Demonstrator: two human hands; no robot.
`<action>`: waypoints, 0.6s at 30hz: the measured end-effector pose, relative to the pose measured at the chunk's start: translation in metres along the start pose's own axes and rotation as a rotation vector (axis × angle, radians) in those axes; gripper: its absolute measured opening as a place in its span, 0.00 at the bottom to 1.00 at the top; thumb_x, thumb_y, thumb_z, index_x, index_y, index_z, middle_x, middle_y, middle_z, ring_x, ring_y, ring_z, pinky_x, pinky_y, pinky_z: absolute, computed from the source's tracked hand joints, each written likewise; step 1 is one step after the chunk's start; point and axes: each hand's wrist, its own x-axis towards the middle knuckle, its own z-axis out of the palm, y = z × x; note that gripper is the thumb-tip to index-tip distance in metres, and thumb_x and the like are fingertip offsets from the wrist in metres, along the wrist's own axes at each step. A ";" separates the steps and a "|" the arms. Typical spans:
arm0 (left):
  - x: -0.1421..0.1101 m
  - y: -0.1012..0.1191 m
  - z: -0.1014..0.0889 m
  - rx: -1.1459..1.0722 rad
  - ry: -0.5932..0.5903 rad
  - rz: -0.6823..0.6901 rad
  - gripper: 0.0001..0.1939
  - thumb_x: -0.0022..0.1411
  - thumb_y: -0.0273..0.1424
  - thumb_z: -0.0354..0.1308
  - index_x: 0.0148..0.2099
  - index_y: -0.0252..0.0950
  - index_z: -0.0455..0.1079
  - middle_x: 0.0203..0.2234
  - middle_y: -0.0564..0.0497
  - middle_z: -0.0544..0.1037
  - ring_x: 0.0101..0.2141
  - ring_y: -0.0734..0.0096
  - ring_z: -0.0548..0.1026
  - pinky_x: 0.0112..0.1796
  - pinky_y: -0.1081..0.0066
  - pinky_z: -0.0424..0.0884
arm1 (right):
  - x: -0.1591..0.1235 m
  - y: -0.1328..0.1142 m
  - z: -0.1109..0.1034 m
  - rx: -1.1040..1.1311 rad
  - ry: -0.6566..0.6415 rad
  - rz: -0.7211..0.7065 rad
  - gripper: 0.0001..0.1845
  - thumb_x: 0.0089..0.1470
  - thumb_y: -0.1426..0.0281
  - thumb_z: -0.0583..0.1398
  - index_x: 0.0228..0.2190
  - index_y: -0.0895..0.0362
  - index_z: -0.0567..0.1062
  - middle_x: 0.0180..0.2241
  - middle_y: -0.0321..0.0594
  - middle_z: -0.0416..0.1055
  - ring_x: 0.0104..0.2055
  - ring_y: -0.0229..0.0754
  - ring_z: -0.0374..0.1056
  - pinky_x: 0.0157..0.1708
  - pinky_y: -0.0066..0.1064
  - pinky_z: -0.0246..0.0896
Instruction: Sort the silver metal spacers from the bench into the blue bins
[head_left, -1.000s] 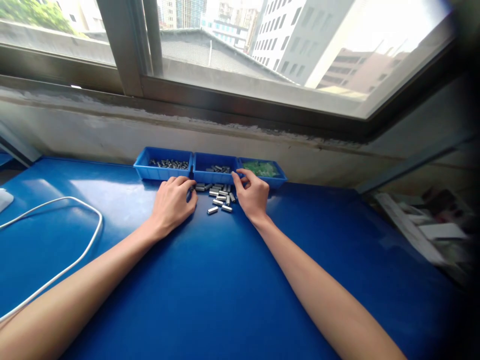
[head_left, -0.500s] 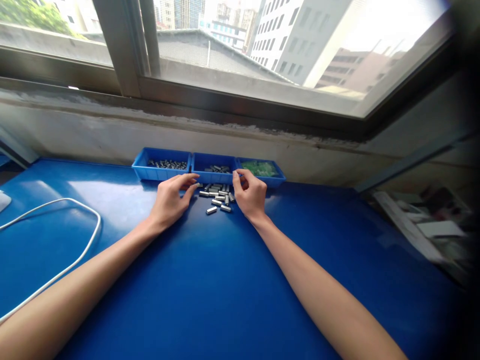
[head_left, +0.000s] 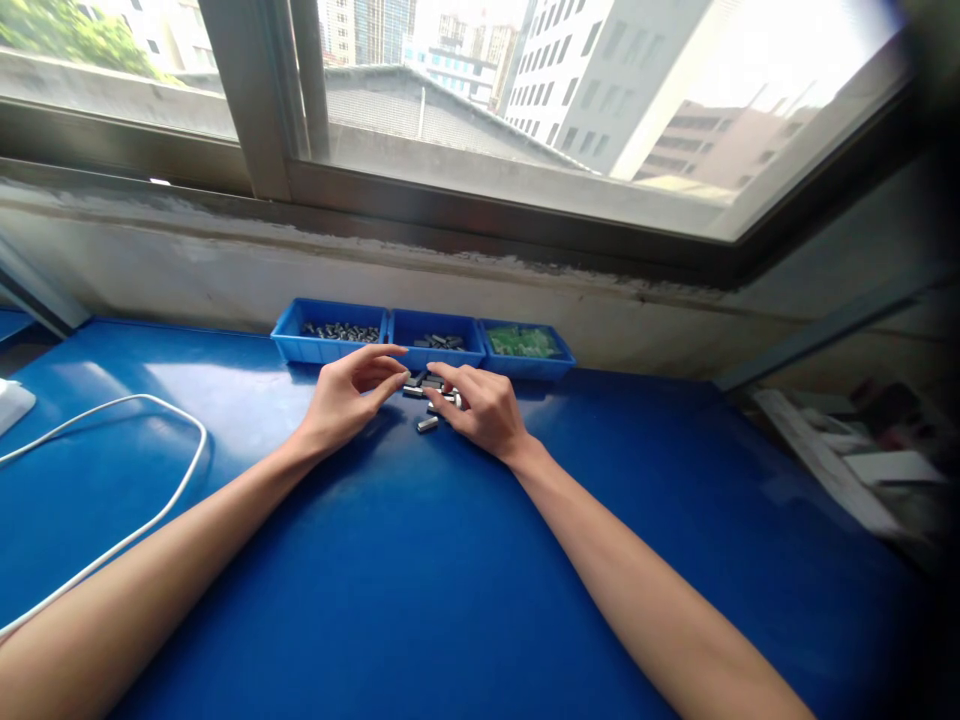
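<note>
A small pile of short silvery metal pieces lies on the blue table just in front of three blue trays. My left hand rests at the pile's left side, its forefinger and thumb stretched apart toward the pieces, holding nothing that shows. My right hand lies over the right part of the pile with its fingers spread flat and pointing left, covering several pieces. The left tray and the middle tray hold more grey metal pieces. The right tray holds green parts.
The trays stand against the wall under a window sill. A white cable loops across the table's left side, near a white object at the left edge. Blurred clutter lies beyond the table's right edge.
My right hand has come down and left from the middle tray's edge onto the pile. My left hand's fingers have uncurled and stretched out toward the pieces.
</note>
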 end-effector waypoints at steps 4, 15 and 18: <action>-0.001 0.001 0.001 -0.005 -0.023 0.003 0.21 0.59 0.40 0.69 0.51 0.34 0.75 0.39 0.46 0.82 0.39 0.64 0.83 0.45 0.67 0.80 | -0.001 -0.003 -0.001 -0.061 -0.058 -0.150 0.16 0.66 0.65 0.58 0.51 0.58 0.77 0.37 0.42 0.81 0.35 0.40 0.76 0.37 0.32 0.66; -0.002 0.004 0.003 0.027 -0.042 0.000 0.20 0.57 0.44 0.69 0.43 0.34 0.77 0.37 0.46 0.83 0.36 0.62 0.83 0.41 0.67 0.82 | -0.001 0.000 0.003 -0.085 -0.082 -0.137 0.13 0.67 0.66 0.57 0.46 0.56 0.79 0.36 0.41 0.80 0.34 0.39 0.75 0.35 0.33 0.64; -0.002 0.006 0.003 0.046 -0.042 0.000 0.19 0.57 0.45 0.69 0.40 0.33 0.77 0.36 0.46 0.83 0.35 0.62 0.83 0.40 0.67 0.82 | -0.001 -0.001 0.003 -0.080 -0.079 -0.152 0.13 0.67 0.65 0.57 0.47 0.56 0.79 0.37 0.41 0.81 0.35 0.39 0.75 0.36 0.32 0.64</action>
